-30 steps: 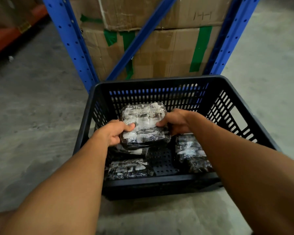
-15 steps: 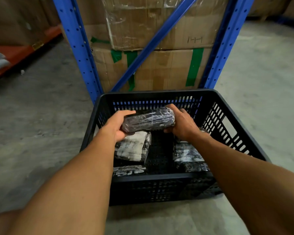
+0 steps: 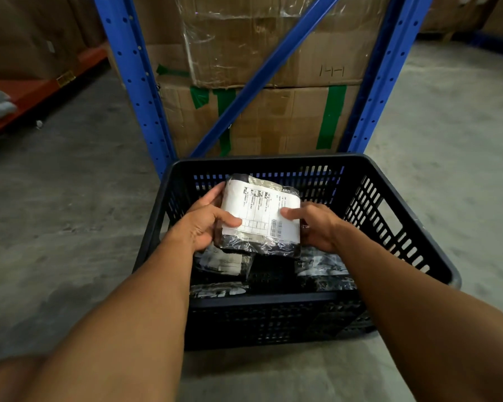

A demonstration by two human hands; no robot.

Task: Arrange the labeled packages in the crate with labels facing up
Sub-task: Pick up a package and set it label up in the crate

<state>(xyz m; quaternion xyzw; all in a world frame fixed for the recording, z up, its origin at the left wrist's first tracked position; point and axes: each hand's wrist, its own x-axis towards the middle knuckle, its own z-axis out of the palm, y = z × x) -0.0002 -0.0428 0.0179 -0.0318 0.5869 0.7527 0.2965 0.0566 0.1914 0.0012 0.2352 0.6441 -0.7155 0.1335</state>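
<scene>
Centrally in the frame, the left hand [image 3: 202, 224] and right hand [image 3: 317, 224] each clasp a side of a crinkly plastic-wrapped package [image 3: 260, 217], its flat white label [image 3: 259, 210] facing up, above the slotted black plastic crate [image 3: 389, 216] holding similar glossy bundles [image 3: 323, 268].

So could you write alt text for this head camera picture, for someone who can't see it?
Two bare hands, left hand and right hand, hold a plastic-wrapped package, white label up, over a black crate with more packages inside. Behind stand taped cardboard boxes in a blue rack.
</scene>
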